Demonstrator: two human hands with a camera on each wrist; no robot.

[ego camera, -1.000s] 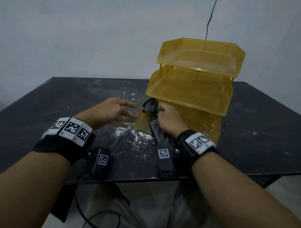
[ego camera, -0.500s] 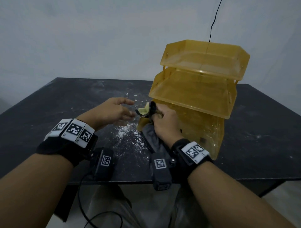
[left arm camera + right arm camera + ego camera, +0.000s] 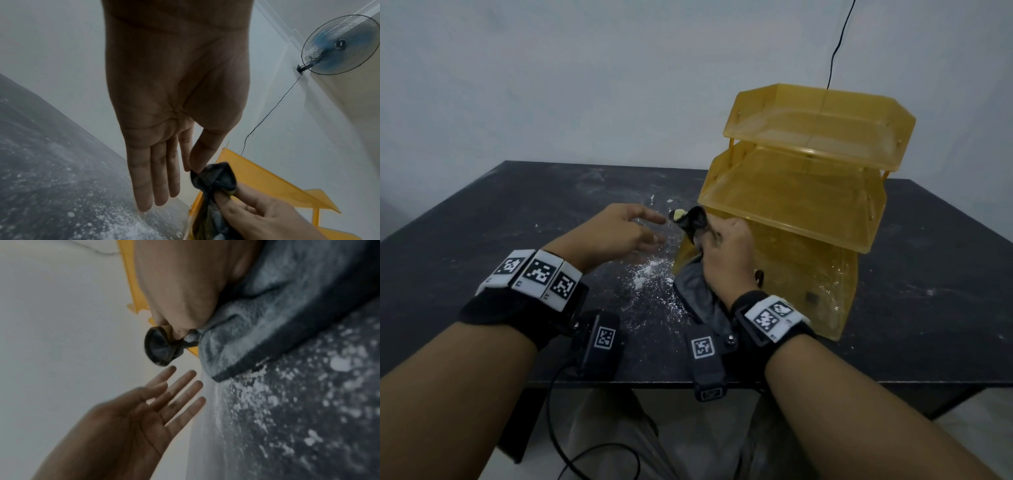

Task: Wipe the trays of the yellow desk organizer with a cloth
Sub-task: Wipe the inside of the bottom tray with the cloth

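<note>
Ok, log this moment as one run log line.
right hand grips cloth at organizer bottom tray corner | left hand open beside it | powder on table

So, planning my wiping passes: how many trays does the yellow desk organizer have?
3, stacked: top translucent yellow plastic tray, middle tray beneath it, bottom tray on the black table. None seems hidden.

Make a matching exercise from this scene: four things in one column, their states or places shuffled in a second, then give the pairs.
Things:
1. left hand
2. right hand
3. white powder
4. wall fan

States or places:
A. scattered on the black table
B. mounted high on the wall
C. fingers straight, holding nothing
D. gripping the dark cloth at the yellow organizer

Pairs: 1-C, 2-D, 3-A, 4-B
</note>
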